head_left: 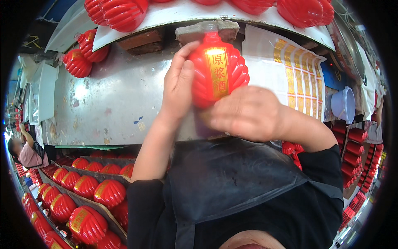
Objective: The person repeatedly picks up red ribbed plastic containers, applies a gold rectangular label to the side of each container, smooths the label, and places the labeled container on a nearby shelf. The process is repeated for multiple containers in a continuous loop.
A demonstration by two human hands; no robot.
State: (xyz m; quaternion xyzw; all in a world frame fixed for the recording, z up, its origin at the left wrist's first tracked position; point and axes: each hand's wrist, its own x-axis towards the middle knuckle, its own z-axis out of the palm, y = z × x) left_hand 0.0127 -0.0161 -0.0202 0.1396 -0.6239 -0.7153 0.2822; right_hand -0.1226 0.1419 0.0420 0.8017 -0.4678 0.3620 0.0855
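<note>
Far L edge: co-worker (pixel 34 154) in pink top, arm raised, small in view.
Lower L rows: many red ribbed bottles w/ gold labels (pixel 86 222), lying in rows btw dark dividers (pixel 111 216).
Upper L pair: 2 red ribbed bottles (pixel 78 63) side by side, touching, on worn metal bench (pixel 110 101).
Top shelf: white board (pixel 182 15) across far side of bench, more red bottles (pixel 124 14) on top; reddish bricks (pixel 143 39) under it, L of ctr.
L hand (pixel 177 85): fingers tgthr, not spread, along L side of ribbed gold-label bottle (pixel 219 68), tips nr its shoulder, thumb just below them. Gripping or only steadying: can't tell.
Bottle in work: ctr, over near edge of bench, btw both hands; glossy red, vertical gold label w/ red characters faces up, clear neck points away from wearer, overlapping grey block (pixel 184 34) in view. Neck touching block: can't tell.
R hand (pixel 248 114): motion-blurred, fingers bent, at bottle's lower end, nr label's bottom edge. Pinching or pressing: can't tell.
Apron: black (pixel 236 178), on wearer, below hands.
Label sheet: white, w/ gold strips (pixel 267 70), just R of bottle.
Bucket: pale purple (pixel 343 104), R of sheet.
Far R: red items stacked in rows (pixel 352 159), too small to ID.
</note>
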